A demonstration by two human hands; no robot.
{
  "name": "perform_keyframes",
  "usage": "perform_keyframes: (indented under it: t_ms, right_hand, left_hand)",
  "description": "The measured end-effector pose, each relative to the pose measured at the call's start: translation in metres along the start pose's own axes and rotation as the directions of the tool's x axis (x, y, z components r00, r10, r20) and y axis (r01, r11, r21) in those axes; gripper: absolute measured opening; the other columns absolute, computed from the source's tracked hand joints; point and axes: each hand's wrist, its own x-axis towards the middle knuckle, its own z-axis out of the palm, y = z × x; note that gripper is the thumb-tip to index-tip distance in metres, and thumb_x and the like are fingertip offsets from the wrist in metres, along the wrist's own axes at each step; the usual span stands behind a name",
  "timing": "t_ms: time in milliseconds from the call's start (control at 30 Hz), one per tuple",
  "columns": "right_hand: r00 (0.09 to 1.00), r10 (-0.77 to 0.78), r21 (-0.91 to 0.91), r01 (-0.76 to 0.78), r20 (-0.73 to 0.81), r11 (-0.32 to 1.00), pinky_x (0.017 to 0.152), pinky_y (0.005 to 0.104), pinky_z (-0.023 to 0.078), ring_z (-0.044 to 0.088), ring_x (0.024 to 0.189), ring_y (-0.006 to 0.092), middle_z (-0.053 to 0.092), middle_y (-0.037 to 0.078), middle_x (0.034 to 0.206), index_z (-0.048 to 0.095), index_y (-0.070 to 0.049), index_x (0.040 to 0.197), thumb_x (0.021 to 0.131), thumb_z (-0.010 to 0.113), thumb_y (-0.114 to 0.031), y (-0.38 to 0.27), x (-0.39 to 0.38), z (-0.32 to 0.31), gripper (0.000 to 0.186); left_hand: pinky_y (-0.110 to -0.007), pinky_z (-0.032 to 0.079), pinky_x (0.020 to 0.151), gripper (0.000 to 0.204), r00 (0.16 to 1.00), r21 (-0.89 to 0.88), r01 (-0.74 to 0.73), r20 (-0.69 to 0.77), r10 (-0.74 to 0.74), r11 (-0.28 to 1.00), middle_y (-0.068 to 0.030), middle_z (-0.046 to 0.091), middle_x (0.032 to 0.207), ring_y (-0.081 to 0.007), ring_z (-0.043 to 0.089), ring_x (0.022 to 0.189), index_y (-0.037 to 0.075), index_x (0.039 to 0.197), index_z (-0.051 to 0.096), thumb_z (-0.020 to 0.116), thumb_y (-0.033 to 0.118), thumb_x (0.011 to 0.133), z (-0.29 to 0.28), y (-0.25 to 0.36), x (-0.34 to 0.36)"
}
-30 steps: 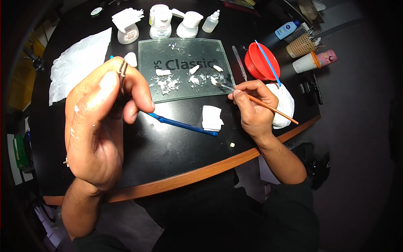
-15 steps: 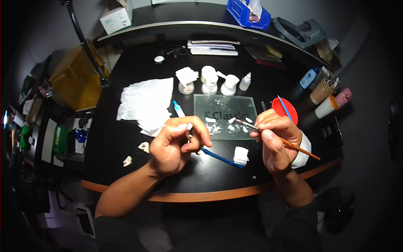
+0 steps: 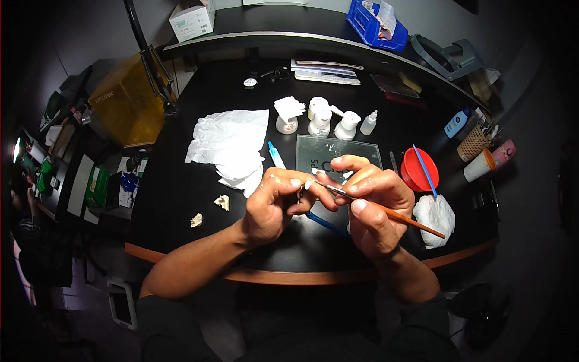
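Note:
My left hand (image 3: pixel 268 202) is closed, pinching a small white tooth-shaped piece (image 3: pixel 307 185) between its fingers. A thin brush with an orange-brown handle (image 3: pixel 416 223) is gripped in my right hand (image 3: pixel 381 208), its fine tip at the white piece, the two hands almost meeting. Contact between tip and piece is too small to make out. Behind my hands lies a glass slab (image 3: pixel 365 152) with white dabs of material, now partly covered. A blue tool (image 3: pixel 325 223) rests on the desk beneath my hands. Two cream plaster jaw models (image 3: pixel 222 203) sit left of my left forearm.
White tissues (image 3: pixel 226 136) spread at the left by a blue-and-white tube (image 3: pixel 276 155). Several white jars (image 3: pixel 319 123) and a dropper bottle (image 3: pixel 369 122) stand behind the slab. At right are a red bowl (image 3: pixel 420 171), a blue stick (image 3: pixel 424 169) and a wadded white cloth (image 3: pixel 435 222).
My right hand has moved left from over the slab, bringing the brush tip to the white piece. My left hand keeps its pinch. The whole view has shifted slightly.

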Motion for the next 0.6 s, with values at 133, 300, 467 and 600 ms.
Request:
perform_keyframes:
  t_ms: [133, 300, 467, 600]
  right_hand:
    - [0.998, 0.028, 0.012, -0.027, -0.058, 1.000, 0.103, 0.0536, 0.050, 0.065, 0.102, 0.0319, 0.068, 0.014, 0.083, 0.067, 0.004, 0.097, 0.086, 0.064, -0.001, -0.0012, -0.0020, 0.0052, 0.013]
    - [0.999, -0.021, -0.079, 0.019, -0.028, 0.997, 0.101, 0.0522, 0.049, 0.065, 0.103, 0.0327, 0.068, 0.014, 0.084, 0.067, 0.003, 0.096, 0.084, 0.063, 0.002, -0.0008, -0.0033, 0.0017, 0.013]
    - [0.999, -0.030, -0.104, 0.026, -0.038, 0.994, 0.102, 0.0521, 0.049, 0.065, 0.102, 0.0322, 0.068, 0.013, 0.083, 0.067, 0.003, 0.096, 0.083, 0.062, 0.004, -0.0063, -0.0041, 0.0026, 0.015]
    - [0.999, -0.048, -0.114, 0.045, -0.018, 0.992, 0.102, 0.0512, 0.050, 0.066, 0.100, 0.0306, 0.068, 0.012, 0.082, 0.068, 0.003, 0.096, 0.082, 0.061, 0.005, -0.0024, -0.0040, 0.0023, 0.016]
  left_hand:
    - [-0.027, 0.042, 0.066, 0.057, 1.000, 0.005, 0.014, 0.019, -0.014, 1.000, -0.0230, 0.074, 0.084, -0.0087, 0.035, 0.050, -0.013, 0.089, 0.074, 0.041, 0.033, 0.086, 0.0008, 0.0024, -0.0011]
    - [-0.025, 0.040, 0.061, 0.058, 0.998, 0.032, 0.035, 0.044, -0.036, 0.999, -0.0254, 0.074, 0.086, -0.0093, 0.037, 0.051, -0.015, 0.089, 0.073, 0.041, 0.033, 0.085, 0.0002, 0.0045, -0.0029]
    - [-0.026, 0.039, 0.059, 0.058, 0.999, 0.042, 0.036, 0.036, -0.037, 0.998, -0.0215, 0.075, 0.086, -0.0088, 0.035, 0.051, -0.013, 0.088, 0.073, 0.039, 0.033, 0.087, 0.0039, 0.0033, -0.0017]
    - [-0.025, 0.031, 0.052, 0.057, 0.999, 0.024, 0.032, 0.040, -0.033, 0.999, -0.0210, 0.075, 0.087, -0.0086, 0.035, 0.052, -0.013, 0.088, 0.074, 0.040, 0.034, 0.086, 0.0004, -0.0001, -0.0031]
